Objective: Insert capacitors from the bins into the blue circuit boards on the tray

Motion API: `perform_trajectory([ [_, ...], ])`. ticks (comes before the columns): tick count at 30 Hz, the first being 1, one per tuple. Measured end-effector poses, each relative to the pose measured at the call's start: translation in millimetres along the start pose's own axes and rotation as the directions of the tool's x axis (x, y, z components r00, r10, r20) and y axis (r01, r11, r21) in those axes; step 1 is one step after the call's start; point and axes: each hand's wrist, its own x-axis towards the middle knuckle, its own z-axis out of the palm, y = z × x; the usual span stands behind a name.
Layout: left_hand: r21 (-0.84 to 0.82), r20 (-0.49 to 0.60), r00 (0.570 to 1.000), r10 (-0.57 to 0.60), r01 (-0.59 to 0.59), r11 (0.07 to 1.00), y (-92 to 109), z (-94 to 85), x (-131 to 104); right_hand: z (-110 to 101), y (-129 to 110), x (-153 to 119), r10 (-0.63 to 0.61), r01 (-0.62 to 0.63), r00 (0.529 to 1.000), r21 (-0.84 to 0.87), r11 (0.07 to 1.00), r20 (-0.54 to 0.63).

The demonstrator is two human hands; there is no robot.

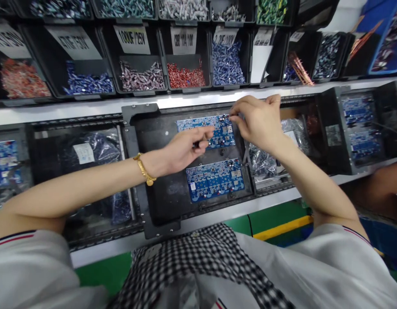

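Observation:
Two blue circuit boards lie in a black tray [166, 193], the upper board [229, 138] behind the lower board [214, 180]. My left hand [185, 148], a gold bracelet at its wrist, is over the left part of the upper board. Its fingers reach out to the right, with a gap between them and the thumb; nothing can be made out in it. At the upper board's top right corner, my right hand [258, 120] has thumb and index finger pinched together. Whatever sits between those fingertips is too small or hidden to name.
Black bins of small components line the back, including red parts [185, 76] and blue parts [229, 64]. Plastic bags [103, 148] lie left of the tray, and more bags [266, 161] lie right. Another tray with boards [362, 124] and a co-worker's arm [379, 184] are at right.

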Motion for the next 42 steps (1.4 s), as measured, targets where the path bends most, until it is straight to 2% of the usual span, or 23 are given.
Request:
perform_trajectory([
  [2,0.028,-0.052,0.998,-0.044,0.046,0.999,-6.3,-5.6,0.9,16.6,15.4,8.4,0.015,-0.016,0.998,0.02,1.0,0.057],
  [6,0.093,-0.073,0.997,-0.037,0.044,0.995,-16.8,-12.6,1.1,40.3,33.4,14.8,-0.058,0.056,0.998,0.121,0.991,0.019],
  [10,0.132,-0.083,0.996,-0.011,0.022,0.991,-14.6,-12.7,0.7,42.1,36.4,13.9,-0.094,0.091,0.995,0.111,0.99,0.025],
  [17,0.082,-0.128,0.992,-0.024,0.034,0.996,-15.3,-11.4,-1.1,45.8,39.0,17.2,-0.108,0.108,0.994,0.042,0.993,-0.007],
  [20,0.05,-0.134,0.991,-0.031,0.038,0.998,-18.5,-14.0,-3.3,38.6,26.2,11.7,-0.075,0.077,0.996,0.055,0.995,-0.051],
  [22,0.036,-0.131,0.991,-0.017,0.022,0.999,-20.2,-16.0,-6.5,27.9,5.4,2.9,-0.092,0.101,0.993,0.111,0.989,-0.079],
  [26,-0.001,-0.113,0.993,0.036,-0.037,0.999,-20.9,-21.5,-18.5,8.5,-48.0,-14.4,-0.298,0.295,0.954,0.252,0.921,-0.029],
  [29,-0.059,-0.116,0.993,0.037,-0.044,0.997,-21.0,-28.7,-32.1,11.2,-72.3,-11.9,-0.353,0.342,0.935,0.243,0.908,0.006],
  [32,-0.062,-0.163,0.986,-0.043,0.033,0.998,-24.2,-37.3,-46.3,28.0,-77.4,2.9,-0.385,0.359,0.92,0.243,0.901,0.067],
  [35,0.022,-0.174,0.981,-0.087,0.092,0.996,-29.4,-45.1,-55.5,44.3,-74.7,16.5,-0.406,0.366,0.906,0.263,0.893,0.117],
  [39,0.145,-0.123,0.991,-0.052,0.07,0.987,-33.1,-53.3,-56.6,51.2,-72.4,23.2,-0.405,0.36,0.906,0.28,0.89,0.122],
  [42,0.19,-0.129,0.992,-0.003,0.028,0.981,-32.4,-56.6,-53.5,50.7,-71.4,23.4,-0.434,0.39,0.893,0.279,0.878,0.121],
])
